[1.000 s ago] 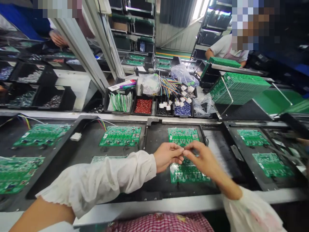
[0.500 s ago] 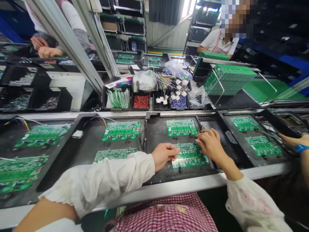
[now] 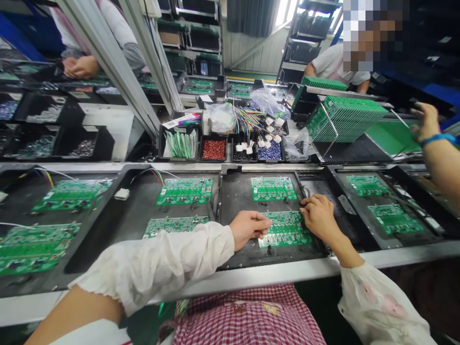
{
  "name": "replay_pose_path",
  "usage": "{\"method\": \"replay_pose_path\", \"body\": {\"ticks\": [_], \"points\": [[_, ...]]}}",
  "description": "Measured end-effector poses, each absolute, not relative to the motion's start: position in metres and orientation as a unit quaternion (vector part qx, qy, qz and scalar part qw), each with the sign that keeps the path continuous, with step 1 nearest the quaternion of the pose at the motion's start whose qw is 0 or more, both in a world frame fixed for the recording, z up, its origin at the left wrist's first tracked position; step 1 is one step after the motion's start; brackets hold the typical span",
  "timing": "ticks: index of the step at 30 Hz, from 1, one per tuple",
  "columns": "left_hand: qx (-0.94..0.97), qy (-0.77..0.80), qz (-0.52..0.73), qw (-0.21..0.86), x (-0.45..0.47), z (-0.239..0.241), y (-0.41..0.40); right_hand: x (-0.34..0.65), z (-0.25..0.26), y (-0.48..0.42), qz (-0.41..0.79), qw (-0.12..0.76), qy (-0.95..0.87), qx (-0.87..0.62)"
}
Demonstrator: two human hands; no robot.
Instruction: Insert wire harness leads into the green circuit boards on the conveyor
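My left hand [image 3: 250, 229] is closed in a pinch at the left edge of the lower green circuit board [image 3: 282, 232]; whatever its fingertips hold is too small to make out. At that board's upper right corner, my right hand [image 3: 319, 218] has its fingers bent together and pointing down, and their tips are partly hidden. The board lies flat in a black tray [image 3: 237, 191]. Just above it in the same tray is a second green circuit board [image 3: 273, 188], with neither hand on it.
Neighbouring trays hold more boards [image 3: 185, 191], some with coloured wires. Behind stand bins of red parts [image 3: 214, 149], blue parts [image 3: 269, 152] and a wire bundle [image 3: 247, 120]. A rack of boards [image 3: 348, 119] is at back right. A co-worker's hand [image 3: 427, 122] reaches in from the right.
My right hand has shifted slightly right, and its fingers have drawn closer together. My left hand stays pinched at the board's edge. The co-worker's hand at right has risen from the tray.
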State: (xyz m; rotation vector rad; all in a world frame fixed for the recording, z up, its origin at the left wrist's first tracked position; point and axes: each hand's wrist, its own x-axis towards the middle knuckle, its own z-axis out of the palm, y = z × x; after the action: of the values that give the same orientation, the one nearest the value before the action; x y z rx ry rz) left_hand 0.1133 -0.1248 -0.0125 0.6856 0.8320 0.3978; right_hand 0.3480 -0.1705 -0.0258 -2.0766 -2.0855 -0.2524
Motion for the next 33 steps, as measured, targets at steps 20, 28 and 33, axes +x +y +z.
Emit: {"method": "replay_pose_path", "body": {"ticks": [20,28,33], "points": [[0.331,0.406,0.176,0.833,0.103,-0.009,-0.131,0.274,-0.016,-0.203,0.230,0.216,-0.759,-0.570],[0.336,0.410,0.161,0.833,0.098,-0.004,-0.134,0.277,-0.032,-0.211,0.153,0.121,-0.829,-0.524],[0.359,0.405,0.169,0.824,0.101,-0.009,-0.135,0.276,-0.029,-0.209,0.138,0.106,-0.836,-0.520]]}}
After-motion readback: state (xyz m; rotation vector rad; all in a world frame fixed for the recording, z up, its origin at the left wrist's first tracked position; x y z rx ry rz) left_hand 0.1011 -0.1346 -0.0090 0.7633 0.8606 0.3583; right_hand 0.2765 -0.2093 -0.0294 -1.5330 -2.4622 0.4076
